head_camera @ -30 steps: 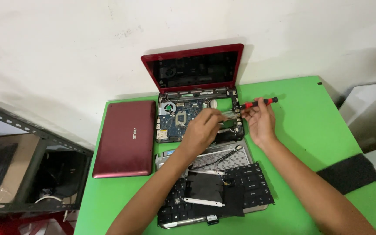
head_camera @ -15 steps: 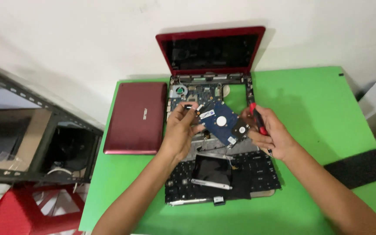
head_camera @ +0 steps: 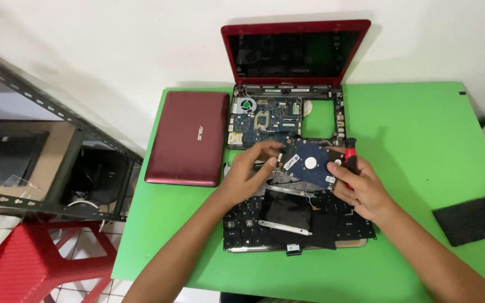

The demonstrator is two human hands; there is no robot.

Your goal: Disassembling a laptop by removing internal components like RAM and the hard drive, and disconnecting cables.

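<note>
Between the left hand (head_camera: 248, 171) and right hand (head_camera: 360, 188), both gripping it, the blue rectangular hard drive (head_camera: 310, 163) had been lifted clear of the opened red laptop base (head_camera: 265, 120), the right hand also pinching a red-handled screwdriver (head_camera: 351, 148).

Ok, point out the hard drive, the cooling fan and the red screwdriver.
hard drive (head_camera: 310, 163), head view, round silver hub on its blue board.
cooling fan (head_camera: 246, 104), head view, centre of blades.
red screwdriver (head_camera: 351, 147), head view, handle above right hand.

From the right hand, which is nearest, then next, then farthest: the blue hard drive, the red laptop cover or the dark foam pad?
1. Blue hard drive: touching the right hand, on its left.
2. Dark foam pad: on the green table's right side.
3. Red laptop cover: far left, beyond the left hand.
</note>
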